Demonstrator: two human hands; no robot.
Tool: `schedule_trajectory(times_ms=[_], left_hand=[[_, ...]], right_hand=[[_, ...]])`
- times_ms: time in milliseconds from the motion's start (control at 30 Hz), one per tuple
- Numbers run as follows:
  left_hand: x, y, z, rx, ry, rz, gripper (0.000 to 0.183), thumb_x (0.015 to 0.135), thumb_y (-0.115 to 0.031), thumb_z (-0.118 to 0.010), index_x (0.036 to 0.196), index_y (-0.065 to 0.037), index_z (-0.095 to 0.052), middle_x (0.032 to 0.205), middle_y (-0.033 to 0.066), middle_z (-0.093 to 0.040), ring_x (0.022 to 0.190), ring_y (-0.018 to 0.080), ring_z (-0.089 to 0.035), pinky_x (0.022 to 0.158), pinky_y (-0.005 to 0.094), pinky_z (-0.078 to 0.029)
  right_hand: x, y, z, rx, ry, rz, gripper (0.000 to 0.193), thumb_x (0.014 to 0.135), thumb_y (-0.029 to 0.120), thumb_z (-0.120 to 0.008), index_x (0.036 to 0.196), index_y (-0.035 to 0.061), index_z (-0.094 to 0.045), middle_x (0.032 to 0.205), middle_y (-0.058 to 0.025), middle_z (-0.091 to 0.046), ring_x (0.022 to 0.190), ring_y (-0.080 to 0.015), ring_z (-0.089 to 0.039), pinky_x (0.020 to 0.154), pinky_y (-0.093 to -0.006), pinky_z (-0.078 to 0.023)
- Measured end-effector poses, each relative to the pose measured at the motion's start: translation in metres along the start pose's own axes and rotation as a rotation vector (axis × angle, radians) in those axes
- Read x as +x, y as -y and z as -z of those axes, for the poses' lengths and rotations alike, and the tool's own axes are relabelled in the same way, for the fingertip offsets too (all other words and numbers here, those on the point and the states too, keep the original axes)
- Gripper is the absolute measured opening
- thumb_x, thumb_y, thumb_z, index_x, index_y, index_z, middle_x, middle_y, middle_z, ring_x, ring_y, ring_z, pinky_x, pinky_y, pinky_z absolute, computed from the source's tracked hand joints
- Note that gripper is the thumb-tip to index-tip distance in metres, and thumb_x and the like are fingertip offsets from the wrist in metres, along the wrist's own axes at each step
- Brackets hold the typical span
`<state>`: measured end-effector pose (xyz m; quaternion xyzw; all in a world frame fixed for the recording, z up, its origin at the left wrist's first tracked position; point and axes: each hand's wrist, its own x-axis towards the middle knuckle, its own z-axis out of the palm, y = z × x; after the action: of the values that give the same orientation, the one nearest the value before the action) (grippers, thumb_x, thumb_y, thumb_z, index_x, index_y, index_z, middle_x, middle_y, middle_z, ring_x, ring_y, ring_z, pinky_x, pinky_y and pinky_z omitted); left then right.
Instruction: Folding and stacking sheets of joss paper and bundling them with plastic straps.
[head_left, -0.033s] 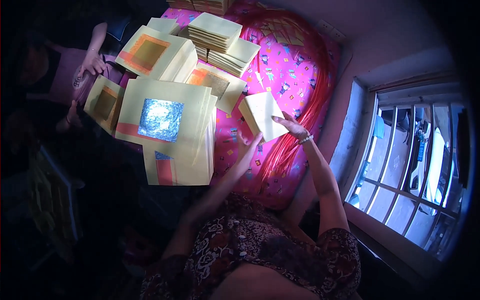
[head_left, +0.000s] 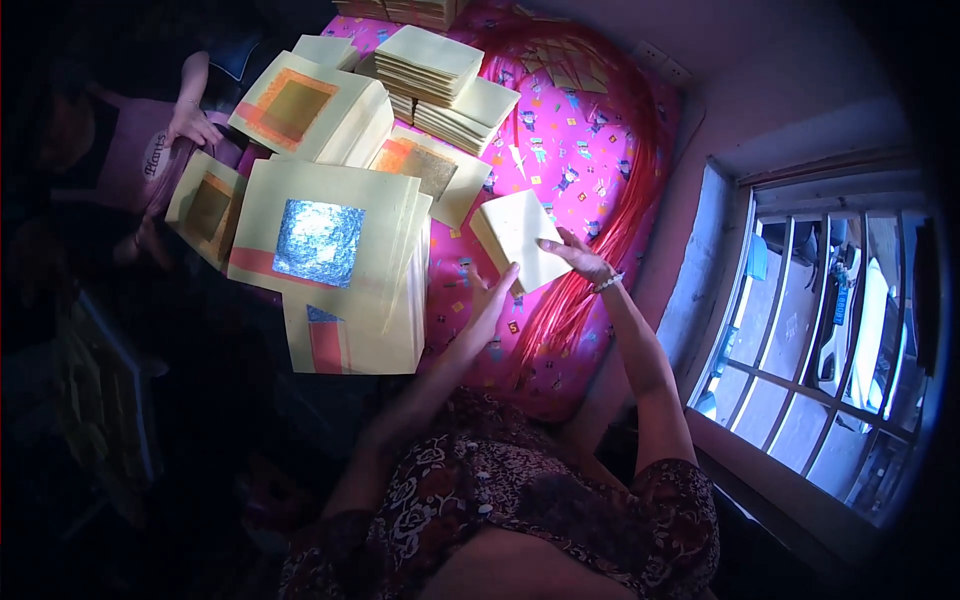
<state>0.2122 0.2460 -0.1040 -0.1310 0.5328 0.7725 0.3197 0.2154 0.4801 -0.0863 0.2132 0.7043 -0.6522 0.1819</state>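
A thick block of pale yellow folded paper [head_left: 517, 225] is held between my two hands over the pink patterned tabletop. My left hand [head_left: 490, 302] grips its near left corner, thumb at the top edge and the other fingers partly hidden. Round its right side closes my right hand [head_left: 583, 258], with the thumb lying on the top sheet and a beaded bracelet at the wrist. Left of my hands lies a large stack of yellow paper sheets [head_left: 395, 285], its top sheet bearing a shiny silver square and a red band.
Long red plastic strands [head_left: 640, 185] curve along the table's right side. Smaller folded paper stacks [head_left: 430, 60] stand at the back, near another large stack with a gold-and-orange square [head_left: 295, 105]. A co-worker's hand [head_left: 193, 125] is at the far left. A barred window [head_left: 815, 350] is at right.
The paper block in my hands has shifted slightly down and left, turning a little. My left hand has moved slightly with it. The co-worker's hand at the far left has moved slightly.
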Motion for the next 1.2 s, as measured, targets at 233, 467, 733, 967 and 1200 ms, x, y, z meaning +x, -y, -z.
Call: schedule_trajectory(times_ms=[233, 467, 733, 967, 1200], left_hand=[[0.016, 0.045, 0.027, -0.031, -0.113, -0.187, 0.099, 0.078, -0.006, -0.075, 0.148, 0.001, -0.005, 0.139, 0.0226, -0.035, 0.124, 0.0287, -0.045, 0.102, 0.0394, -0.043], [0.019, 0.056, 0.006, 0.037, -0.194, -0.227, 0.102, 0.072, -0.012, -0.079, 0.146, 0.004, -0.011, 0.134, 0.0219, -0.040, 0.122, 0.0270, -0.046, 0.100, 0.0385, -0.042], [0.017, 0.046, 0.002, 0.093, -0.199, -0.287, 0.093, 0.067, -0.014, -0.081, 0.138, 0.006, -0.025, 0.124, 0.0199, -0.046, 0.112, 0.0265, -0.050, 0.093, 0.0404, -0.045], [0.011, 0.048, 0.026, 0.036, -0.290, -0.330, 0.084, 0.068, -0.003, -0.079, 0.135, 0.004, -0.029, 0.122, 0.0167, -0.047, 0.109, 0.0248, -0.051, 0.091, 0.0383, -0.047], [0.013, 0.069, 0.008, -0.067, -0.235, -0.271, 0.089, 0.067, 0.000, -0.079, 0.139, 0.004, -0.027, 0.126, 0.0177, -0.047, 0.114, 0.0244, -0.051, 0.095, 0.0374, -0.046]], right_hand=[[0.009, 0.003, -0.046, -0.255, 0.197, 0.149, 0.079, 0.085, 0.039, -0.074, 0.145, 0.0040, -0.037, 0.121, -0.0130, -0.060, 0.111, -0.0204, -0.056, 0.096, -0.0375, -0.047], [0.031, 0.018, -0.018, -1.262, -0.193, 0.114, 0.093, 0.077, 0.057, -0.073, 0.146, 0.0070, -0.035, 0.139, -0.0166, -0.051, 0.124, -0.0353, -0.052, 0.101, -0.0463, -0.044], [0.124, 0.196, -0.004, -0.362, -0.391, 0.553, 0.065, 0.086, 0.043, -0.071, 0.125, -0.0045, -0.051, 0.119, -0.0211, -0.060, 0.107, -0.0285, -0.061, 0.093, -0.0401, -0.049], [0.220, 0.322, -0.039, -0.371, -0.070, 0.179, 0.083, 0.078, 0.060, -0.071, 0.134, 0.0013, -0.054, 0.131, -0.0159, -0.058, 0.124, -0.0243, -0.050, 0.106, -0.0397, -0.037], [0.292, 0.329, -0.003, -0.485, 0.143, 0.097, 0.064, 0.077, 0.049, -0.076, 0.120, 0.0030, -0.065, 0.124, -0.0108, -0.063, 0.116, -0.0185, -0.055, 0.102, -0.0310, -0.040]])
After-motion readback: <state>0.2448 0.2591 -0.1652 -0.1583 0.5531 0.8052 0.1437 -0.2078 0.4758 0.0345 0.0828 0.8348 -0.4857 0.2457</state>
